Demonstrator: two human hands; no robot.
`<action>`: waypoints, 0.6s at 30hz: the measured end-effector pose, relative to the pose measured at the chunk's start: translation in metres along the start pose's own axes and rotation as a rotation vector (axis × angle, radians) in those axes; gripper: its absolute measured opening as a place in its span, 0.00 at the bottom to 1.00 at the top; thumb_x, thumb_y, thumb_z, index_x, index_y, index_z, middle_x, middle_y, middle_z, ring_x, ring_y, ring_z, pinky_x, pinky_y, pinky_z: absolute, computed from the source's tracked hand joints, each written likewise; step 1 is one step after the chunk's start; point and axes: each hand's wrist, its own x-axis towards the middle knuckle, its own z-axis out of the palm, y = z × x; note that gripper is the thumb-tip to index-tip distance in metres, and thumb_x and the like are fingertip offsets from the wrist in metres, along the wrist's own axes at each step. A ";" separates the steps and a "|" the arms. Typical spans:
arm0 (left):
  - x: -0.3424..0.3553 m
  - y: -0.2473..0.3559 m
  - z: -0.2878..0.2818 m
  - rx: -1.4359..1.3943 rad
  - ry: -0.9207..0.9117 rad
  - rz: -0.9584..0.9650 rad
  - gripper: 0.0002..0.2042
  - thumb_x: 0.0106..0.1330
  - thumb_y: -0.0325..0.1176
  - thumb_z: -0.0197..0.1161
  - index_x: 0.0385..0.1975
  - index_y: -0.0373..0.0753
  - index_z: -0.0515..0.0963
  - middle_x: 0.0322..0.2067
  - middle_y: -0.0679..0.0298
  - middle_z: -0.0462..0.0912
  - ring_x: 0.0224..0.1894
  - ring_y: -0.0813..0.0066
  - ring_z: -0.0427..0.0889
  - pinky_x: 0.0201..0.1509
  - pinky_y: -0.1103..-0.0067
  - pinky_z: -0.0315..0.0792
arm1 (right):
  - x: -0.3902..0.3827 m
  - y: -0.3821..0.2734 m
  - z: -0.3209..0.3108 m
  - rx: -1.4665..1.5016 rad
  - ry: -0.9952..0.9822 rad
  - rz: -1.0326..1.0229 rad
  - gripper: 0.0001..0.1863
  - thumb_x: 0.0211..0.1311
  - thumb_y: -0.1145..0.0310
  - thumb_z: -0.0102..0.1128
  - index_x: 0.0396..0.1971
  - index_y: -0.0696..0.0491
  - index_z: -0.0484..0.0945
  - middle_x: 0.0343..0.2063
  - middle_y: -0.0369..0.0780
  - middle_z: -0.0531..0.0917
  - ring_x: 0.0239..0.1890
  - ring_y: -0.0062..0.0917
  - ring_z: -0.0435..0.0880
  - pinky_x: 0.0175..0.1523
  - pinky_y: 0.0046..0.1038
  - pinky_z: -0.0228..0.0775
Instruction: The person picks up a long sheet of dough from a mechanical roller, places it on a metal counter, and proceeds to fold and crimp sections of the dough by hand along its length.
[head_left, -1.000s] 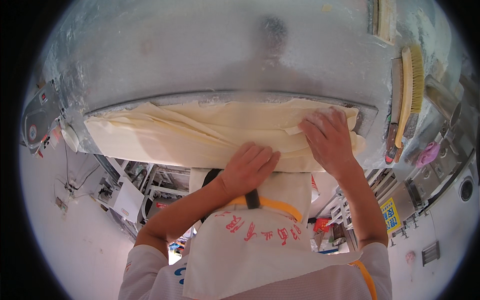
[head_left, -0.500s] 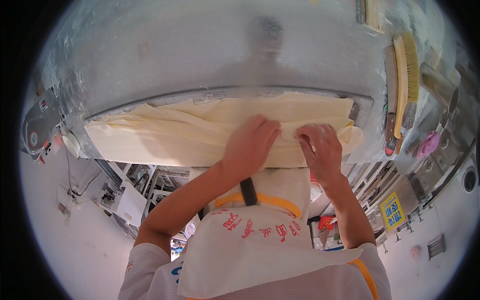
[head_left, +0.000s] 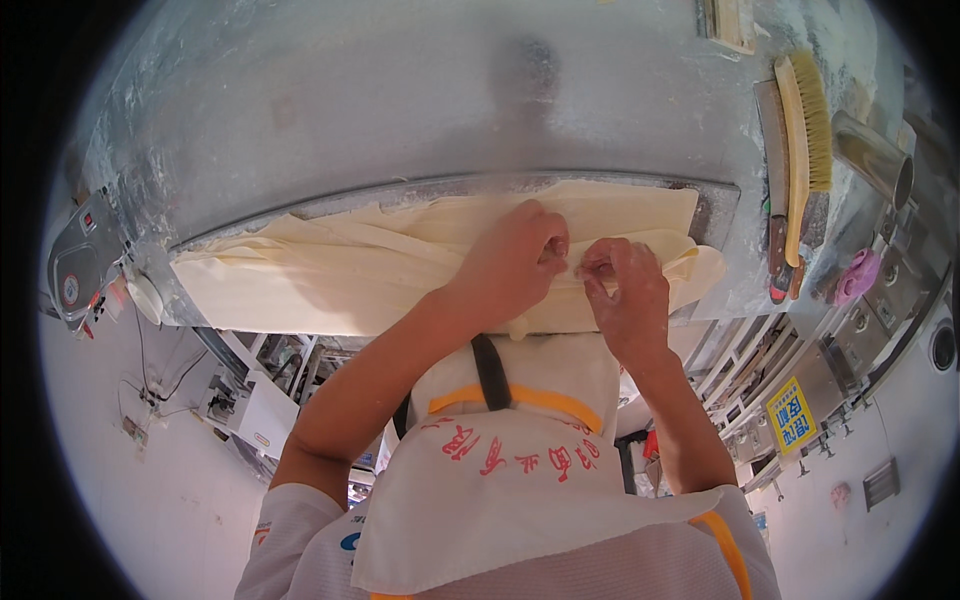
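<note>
Your dough sheet [head_left: 350, 290] lies along the near edge of the bench [head_left: 330, 110], roughly centred between its left and right ends. It is cream-coloured, thin and supple, with a matt, smooth skin, layered into loose folds. Creases gather and ripple across its upper face, while the nearer part lies flatter. Its long axis runs left to right, parallel to the near edge; the left end narrows to a tapered corner, and the right end closes in a rounded fold, with a squarer corner of a layer behind it. A small tongue of dough droops on the near side, below your left wrist.

Under the sheet sits a dark grey board [head_left: 716, 212], dusted with flour, showing at the right end and as a strip along the far side. The bench top itself is grey and smooth, with whitish smears.

Your left hand [head_left: 522, 255] is over the middle of the sheet, fingers curled in with the thumb close to them. Your right hand [head_left: 626, 295] is just beside it, thumb and forefinger bent toward each other in a rounded pinch shape. You cannot tell from this view whether either set of fingertips grips dough.

Toward the bench's right edge, a brush [head_left: 793, 170] with a pale wooden handle and straw-coloured bristles lies lengthwise from far to near, beside a flat-bladed knife [head_left: 772, 135]. A shiny metal cylinder [head_left: 868, 150] lies further right.
</note>
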 end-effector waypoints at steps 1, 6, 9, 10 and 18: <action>0.001 -0.001 0.001 0.014 0.019 0.007 0.06 0.67 0.22 0.70 0.42 0.35 0.84 0.38 0.53 0.82 0.42 0.50 0.86 0.48 0.62 0.80 | 0.000 -0.001 -0.001 0.006 -0.003 0.003 0.20 0.57 0.83 0.74 0.45 0.48 0.78 0.36 0.35 0.86 0.43 0.39 0.82 0.55 0.43 0.71; -0.001 -0.011 0.017 0.044 0.198 0.133 0.03 0.69 0.23 0.68 0.40 0.34 0.83 0.39 0.51 0.82 0.41 0.46 0.84 0.48 0.61 0.79 | 0.002 -0.001 0.000 0.010 -0.001 -0.025 0.21 0.57 0.84 0.73 0.47 0.47 0.78 0.35 0.34 0.86 0.43 0.39 0.81 0.55 0.43 0.70; -0.003 -0.005 0.013 0.127 0.138 0.067 0.03 0.70 0.23 0.68 0.40 0.34 0.83 0.40 0.51 0.82 0.42 0.45 0.83 0.48 0.60 0.78 | 0.001 0.000 0.000 -0.012 -0.002 -0.045 0.21 0.57 0.84 0.72 0.47 0.47 0.78 0.35 0.34 0.86 0.43 0.39 0.81 0.55 0.43 0.70; -0.003 -0.003 0.012 0.118 0.125 0.050 0.02 0.70 0.23 0.68 0.39 0.35 0.83 0.40 0.51 0.82 0.43 0.45 0.83 0.47 0.60 0.79 | 0.001 0.000 -0.001 -0.020 0.001 -0.061 0.21 0.57 0.83 0.72 0.47 0.47 0.78 0.36 0.34 0.86 0.43 0.39 0.81 0.55 0.43 0.70; -0.008 -0.002 0.012 0.094 0.103 0.101 0.04 0.72 0.22 0.65 0.42 0.37 0.82 0.42 0.54 0.81 0.44 0.47 0.82 0.49 0.59 0.79 | -0.001 0.000 -0.003 0.003 0.027 -0.093 0.22 0.57 0.82 0.73 0.51 0.48 0.81 0.40 0.37 0.86 0.47 0.43 0.81 0.59 0.44 0.71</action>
